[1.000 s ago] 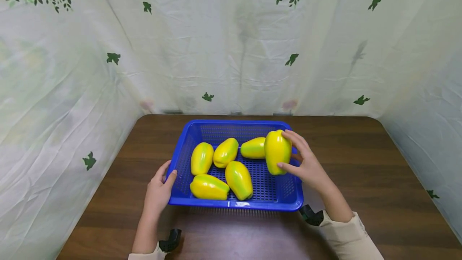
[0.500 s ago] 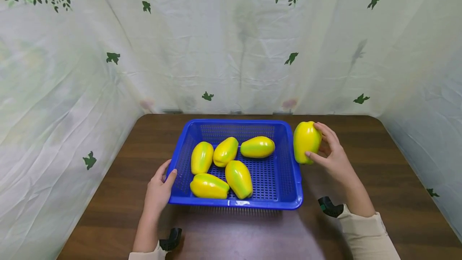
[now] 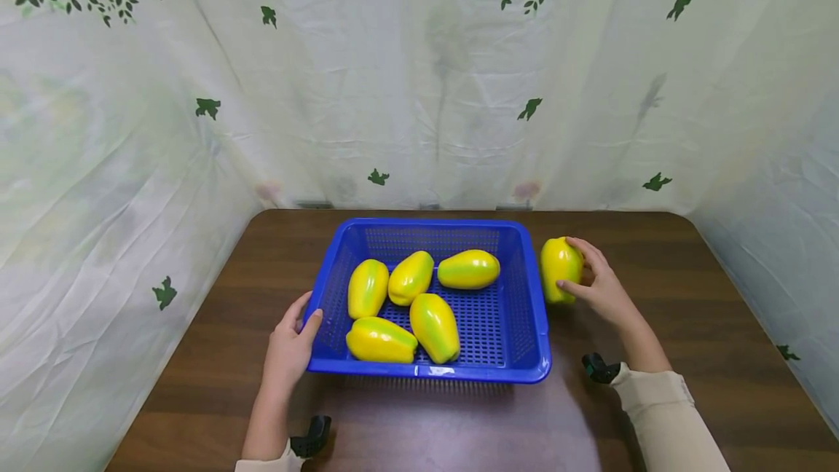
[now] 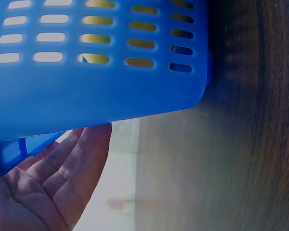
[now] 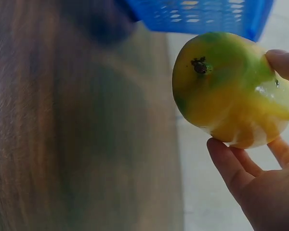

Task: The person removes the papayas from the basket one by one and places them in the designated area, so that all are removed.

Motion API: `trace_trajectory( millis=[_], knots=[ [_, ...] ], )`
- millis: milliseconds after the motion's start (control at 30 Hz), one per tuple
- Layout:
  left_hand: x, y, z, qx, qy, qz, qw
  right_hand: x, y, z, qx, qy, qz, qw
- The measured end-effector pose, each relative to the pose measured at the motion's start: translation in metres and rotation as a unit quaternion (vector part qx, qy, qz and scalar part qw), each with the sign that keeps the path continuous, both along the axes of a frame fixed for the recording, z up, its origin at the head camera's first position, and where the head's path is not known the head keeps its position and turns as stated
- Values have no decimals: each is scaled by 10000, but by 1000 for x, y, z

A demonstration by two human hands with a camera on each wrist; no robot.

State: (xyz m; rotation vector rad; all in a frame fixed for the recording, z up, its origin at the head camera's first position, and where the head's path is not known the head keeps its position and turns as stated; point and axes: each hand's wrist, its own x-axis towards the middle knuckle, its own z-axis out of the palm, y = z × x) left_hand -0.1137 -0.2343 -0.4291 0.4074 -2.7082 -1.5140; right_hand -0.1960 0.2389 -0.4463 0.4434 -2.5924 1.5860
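A blue perforated plastic basket (image 3: 459, 374) stands on the table with several glossy yellow-green papayas (image 3: 468, 269) lying in it. My left hand (image 3: 288, 348) grips the basket's left rim, thumb over the top and fingers under the lip, as the left wrist view shows from below. Just outside the basket's right wall, my right hand (image 3: 599, 290) holds another papaya (image 3: 560, 270) between thumb and fingertips. Seen from the right wrist, that papaya (image 5: 226, 96) shows a dark stem mark on its end. Whether it touches the table cannot be told.
The brown wooden table (image 3: 708, 355) extends on both sides of the basket. A pale curtain (image 3: 419, 93) with green leaf prints hangs behind its far edge and along the sides.
My right hand has carried the papaya out over the basket's right rim, then lowered it beside the basket. The left hand and the basket have stayed in place.
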Motion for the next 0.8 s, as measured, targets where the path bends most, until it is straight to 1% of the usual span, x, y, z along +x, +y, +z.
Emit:
trace_trajectory(
  millis=[133, 300, 433, 600, 800],
  knots=[
    [-1, 0, 0, -21, 0, 16, 10000, -7, 1, -12, 80, -162, -14, 9998],
    [-1, 1, -1, -1, -16, 19, 10000, -10, 3, -25, 318, -256, -57, 9992],
    [0, 1, -1, 29, 10, 36, 10000, -13, 4, -33, 424, -454, -17, 9981],
    [1, 0, 0, 18, -6, 22, 10000, -15, 3, -35, 427, -516, 13, 9978],
    [0, 1, 1, 41, -47, 3, 10000, -15, 1, -29, 438, -467, -15, 9979]
  ],
)
